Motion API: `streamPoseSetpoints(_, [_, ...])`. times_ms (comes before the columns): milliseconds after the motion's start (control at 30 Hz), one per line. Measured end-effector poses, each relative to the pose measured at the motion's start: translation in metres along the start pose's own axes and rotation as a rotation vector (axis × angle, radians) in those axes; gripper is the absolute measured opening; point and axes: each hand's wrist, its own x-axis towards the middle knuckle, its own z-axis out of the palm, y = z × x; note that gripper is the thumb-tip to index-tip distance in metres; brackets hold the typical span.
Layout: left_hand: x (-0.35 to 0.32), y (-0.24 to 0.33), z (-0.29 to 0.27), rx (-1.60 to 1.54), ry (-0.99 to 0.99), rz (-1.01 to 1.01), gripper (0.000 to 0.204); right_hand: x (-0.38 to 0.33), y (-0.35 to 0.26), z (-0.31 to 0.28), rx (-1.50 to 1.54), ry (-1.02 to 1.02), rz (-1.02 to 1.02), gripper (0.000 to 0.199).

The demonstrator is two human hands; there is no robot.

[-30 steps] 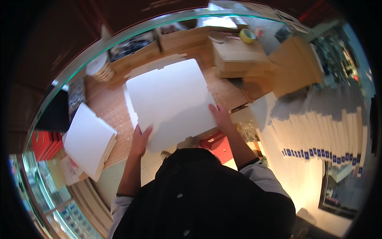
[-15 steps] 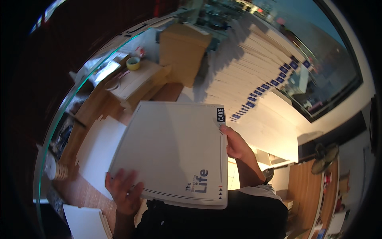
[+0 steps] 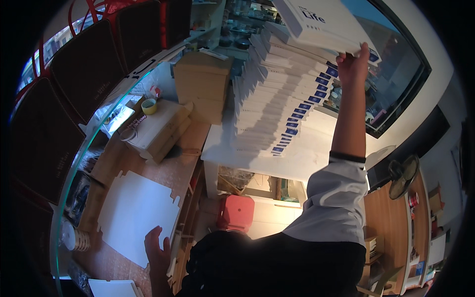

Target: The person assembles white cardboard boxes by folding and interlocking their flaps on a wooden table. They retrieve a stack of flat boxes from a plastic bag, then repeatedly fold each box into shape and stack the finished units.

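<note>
High up at the right, my right hand (image 3: 353, 65) grips the edge of a flat white cardboard box (image 3: 326, 27) with dark blue print, the arm stretched far out. The box is tilted over the top of a tall, leaning stack of similar white boxes (image 3: 277, 94) with blue corner marks; whether it touches the stack I cannot tell. My left hand (image 3: 157, 247) holds nothing, its fingers apart, by the edge of an unfolded white cardboard sheet (image 3: 136, 213) that lies on the wooden counter (image 3: 114, 250).
The stack stands on a white table (image 3: 213, 148), with a red stool (image 3: 236, 213) below. A brown carton (image 3: 200, 81) and a yellow tape roll (image 3: 149, 105) are farther back. A glass edge (image 3: 84, 153) runs along the left, past dark bags (image 3: 89, 64). At the right is a fan (image 3: 403, 177).
The white box went from in front of my body, held in both hands, up and right above the stack. My left hand let go of it and dropped lower.
</note>
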Motion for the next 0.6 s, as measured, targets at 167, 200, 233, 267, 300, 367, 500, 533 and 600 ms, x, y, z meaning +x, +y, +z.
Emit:
streamPoseSetpoints(167, [-0.038,-0.028,0.009,-0.023,-0.019,-0.214,0.033,0.029,0.064,-0.047,-0.146,0.087,0.276,0.067])
streamPoseSetpoints(200, [-0.045,-0.032,0.009,-0.017,-0.010,-0.240,0.032,0.007,0.083,-0.043,-0.150,0.113,0.258,0.070])
streamPoseSetpoints(233, [-0.050,-0.036,0.014,-0.030,-0.010,-0.257,0.031,-0.005,0.087,-0.044,-0.199,0.230,0.266,0.070])
streamPoseSetpoints(267, [-0.055,-0.037,0.012,-0.024,-0.009,-0.288,0.030,-0.015,0.090,-0.044,-0.231,0.239,0.307,0.063])
streamPoseSetpoints(300, [-0.058,-0.039,0.013,-0.029,-0.011,-0.308,0.029,-0.010,0.095,-0.044,-0.235,0.186,0.300,0.056])
streamPoseSetpoints(367, [-0.061,-0.039,0.013,-0.040,-0.019,-0.344,0.027,0.000,0.102,-0.040,-0.259,0.093,0.233,0.045])
streamPoseSetpoints(500, [-0.061,-0.036,0.017,-0.049,-0.008,-0.365,0.024,0.019,0.111,-0.027,-0.396,0.008,0.205,0.035])
streamPoseSetpoints(533, [-0.059,-0.037,0.020,-0.048,-0.008,-0.363,0.024,0.021,0.114,-0.024,-0.469,-0.009,0.210,0.035])
streamPoseSetpoints(600, [-0.065,-0.040,0.022,-0.012,0.010,-0.352,0.024,0.017,0.125,-0.010,-0.568,0.048,0.244,0.041])
